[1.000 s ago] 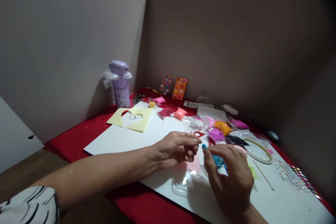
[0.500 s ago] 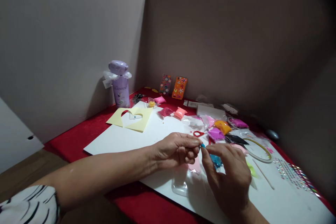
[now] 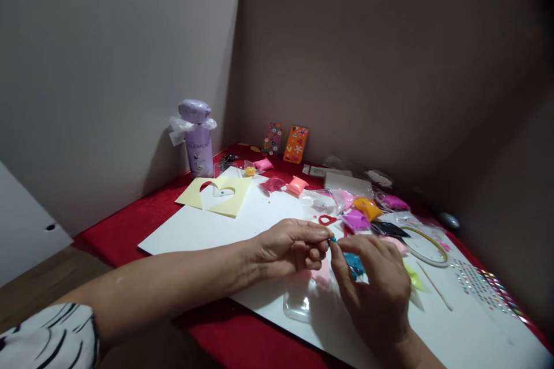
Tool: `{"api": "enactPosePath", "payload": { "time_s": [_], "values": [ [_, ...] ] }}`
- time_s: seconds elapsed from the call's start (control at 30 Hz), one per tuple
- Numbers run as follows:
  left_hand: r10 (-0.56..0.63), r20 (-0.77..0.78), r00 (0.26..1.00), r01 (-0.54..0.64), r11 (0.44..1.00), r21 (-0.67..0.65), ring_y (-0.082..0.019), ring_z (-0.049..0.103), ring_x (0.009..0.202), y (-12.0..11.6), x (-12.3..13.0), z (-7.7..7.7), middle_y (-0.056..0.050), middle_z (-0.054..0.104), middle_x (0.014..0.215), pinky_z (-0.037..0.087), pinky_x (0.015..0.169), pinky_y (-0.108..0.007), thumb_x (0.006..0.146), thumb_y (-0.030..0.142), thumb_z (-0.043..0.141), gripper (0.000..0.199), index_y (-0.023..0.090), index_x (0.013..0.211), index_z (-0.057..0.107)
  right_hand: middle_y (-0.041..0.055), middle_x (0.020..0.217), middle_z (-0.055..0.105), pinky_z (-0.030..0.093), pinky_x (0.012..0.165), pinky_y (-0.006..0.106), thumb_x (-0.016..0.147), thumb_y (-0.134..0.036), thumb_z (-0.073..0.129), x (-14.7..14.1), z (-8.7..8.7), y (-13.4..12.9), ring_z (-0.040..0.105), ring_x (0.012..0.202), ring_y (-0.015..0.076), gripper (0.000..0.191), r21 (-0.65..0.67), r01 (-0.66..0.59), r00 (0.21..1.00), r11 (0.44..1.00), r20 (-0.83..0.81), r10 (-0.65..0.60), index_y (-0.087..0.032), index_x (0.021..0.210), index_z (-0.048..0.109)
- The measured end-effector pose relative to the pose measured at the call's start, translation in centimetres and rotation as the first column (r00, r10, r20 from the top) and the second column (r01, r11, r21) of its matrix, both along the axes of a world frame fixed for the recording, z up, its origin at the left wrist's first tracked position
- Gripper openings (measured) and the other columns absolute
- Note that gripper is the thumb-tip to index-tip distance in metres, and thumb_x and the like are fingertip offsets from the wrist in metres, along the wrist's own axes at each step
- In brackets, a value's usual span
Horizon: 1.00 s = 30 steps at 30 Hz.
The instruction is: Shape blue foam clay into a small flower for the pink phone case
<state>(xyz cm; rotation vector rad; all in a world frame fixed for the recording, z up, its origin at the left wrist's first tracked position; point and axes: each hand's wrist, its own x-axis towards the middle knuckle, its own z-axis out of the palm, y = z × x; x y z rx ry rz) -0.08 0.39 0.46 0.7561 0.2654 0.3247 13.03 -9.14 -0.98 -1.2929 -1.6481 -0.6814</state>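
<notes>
A black-and-white sleeve (image 3: 49, 334) lies nearest, at 8 o'clock from the hands. The right hand (image 3: 378, 285) pinches a small blue piece (image 3: 333, 239) between thumb and forefinger, the gap no wider than the piece. The left hand (image 3: 292, 248) meets it from 9 o'clock, thumb and forefinger pressed together and touching the piece; whether they clasp it too, I cannot tell. The piece is above the white board (image 3: 173, 237), which rests on red cloth (image 3: 234, 334).

Counting from the piece, a clear case (image 3: 298, 305) lies at 7 o'clock and a blue packet (image 3: 355, 263) at 4, partly behind the right hand. A cotton swab (image 3: 435, 288) lies farther out towards 4. At 12 is a red loop (image 3: 333, 219); at 2, a purple packet (image 3: 355, 220) and an orange packet (image 3: 367, 209).

Between 9 and 10 lies a yellow sheet (image 3: 234, 204) with 1 heart-shaped cutout. Farther off, a purple bottle (image 3: 200, 155) stands at 10, and 2 decorated cases (image 3: 296, 144) lean upright near 11.
</notes>
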Motion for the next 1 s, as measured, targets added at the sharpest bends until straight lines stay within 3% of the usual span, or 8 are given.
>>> {"api": "enactPosePath", "payload": {
  "time_s": [0.37, 0.5, 0.6, 0.8, 1.0],
  "values": [
    [0.022, 0.015, 1.0, -0.022, 1.0, -0.003, -0.003, 0.045, 0.048, 0.23, 0.07, -0.16, 0.0, 0.053, 0.061, 0.03, 0.046, -0.016, 0.074, 0.011, 0.064, 0.005, 0.007, 0.074, 0.062, 0.001, 0.068, 0.058, 0.038, 0.073, 0.033, 0.078, -0.016, 0.06, -0.12, 0.26, -0.28, 0.054, 0.067, 0.0164, 0.008, 0.02, -0.009, 0.999, 1.0, -0.044, 0.01, -0.019, 0.073, 0.054],
    [0.085, 0.002, 0.996, -0.085, 0.996, 0.033, -0.004, 0.048, 0.05, 0.05, 0.1, -0.29, -0.001, 0.056, 0.064, 0.033, 0.049, -0.016, 0.072, 0.013, 0.067, 0.007, 0.007, 0.075, 0.063, 0.001, 0.068, 0.06, 0.038, 0.071, 0.033, 0.079, -0.018, 0.06, -0.05, 0.19, -0.17, 0.055, 0.066, 0.0165, 0.006, 0.031, 0.012, 0.999, 0.999, -0.034, -0.011, -0.019, 0.075, 0.056],
    [0.163, 0.003, 0.987, -0.163, 0.984, 0.068, -0.007, 0.054, 0.057, -0.2, 0.12, -0.56, -0.003, 0.06, 0.069, 0.039, 0.055, -0.018, 0.069, 0.015, 0.072, 0.014, 0.009, 0.079, 0.064, 0.0013, 0.07, 0.062, 0.038, 0.071, 0.033, 0.078, -0.016, 0.062, 0.01, 0.14, -0.04, 0.056, 0.067, 0.0166, 0.005, 0.007, -0.012, 1.0, 1.0, -0.004, 0.012, -0.018, 0.077, 0.057],
    [0.188, 0.01, 0.982, -0.188, 0.972, 0.142, -0.01, 0.059, 0.059, -0.25, 0.15, -0.76, -0.003, 0.062, 0.067, 0.044, 0.059, -0.021, 0.063, 0.016, 0.077, 0.024, 0.008, 0.082, 0.066, 0.0015, 0.071, 0.065, 0.038, 0.07, 0.034, 0.076, -0.014, 0.065, -0.02, -0.01, -0.1, 0.057, 0.07, 0.0182, 0.01, 0.003, 0.009, 0.995, 1.0, 0.1, -0.009, -0.019, 0.084, 0.064],
    [0.224, 0.04, 0.974, -0.228, 0.96, 0.162, -0.01, 0.059, 0.058, 0.21, 0.14, -0.98, -0.007, 0.064, 0.075, 0.045, 0.056, -0.021, 0.067, 0.016, 0.074, 0.023, 0.008, 0.087, 0.066, 0.002, 0.072, 0.064, 0.041, 0.071, 0.034, 0.076, -0.012, 0.065, -0.06, 0.22, -0.3, 0.057, 0.069, 0.017, 0.01, 0.06, -0.013, 1.0, 0.998, -0.006, 0.013, -0.018, 0.083, 0.061]
  ]
}}
